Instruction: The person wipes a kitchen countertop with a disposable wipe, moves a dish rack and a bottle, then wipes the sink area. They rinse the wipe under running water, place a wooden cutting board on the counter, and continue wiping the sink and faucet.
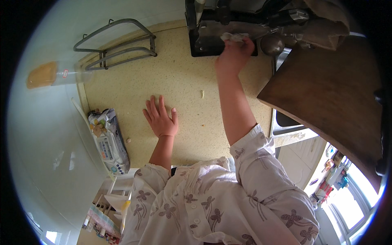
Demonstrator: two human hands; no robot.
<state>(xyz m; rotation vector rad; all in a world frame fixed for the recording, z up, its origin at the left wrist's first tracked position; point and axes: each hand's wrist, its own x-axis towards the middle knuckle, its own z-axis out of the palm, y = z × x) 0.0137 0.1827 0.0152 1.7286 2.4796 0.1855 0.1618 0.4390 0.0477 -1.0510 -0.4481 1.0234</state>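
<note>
My left hand [161, 118] rests palm down on the speckled beige countertop [180, 73], fingers spread and holding nothing. Farther out, my right hand [235, 56] grips a crumpled white wipe [235, 37]. The wipe is at the front of a dark knife rack [211, 46] by the wall; whether it touches the rack I cannot tell. A pale scrap [202, 94] and a small orange crumb [203, 125] lie on the counter between my arms. Left of my left hand lies a silver pack of wipes [111, 144] bearing writing.
A grey metal wire rack [122, 50] stands against the back wall. At the right, a large brown wooden board [324, 82] juts over the sink edge [275, 122]. A metal ladle [272, 45] hangs beside the knife rack, near a brown cloth [329, 29].
</note>
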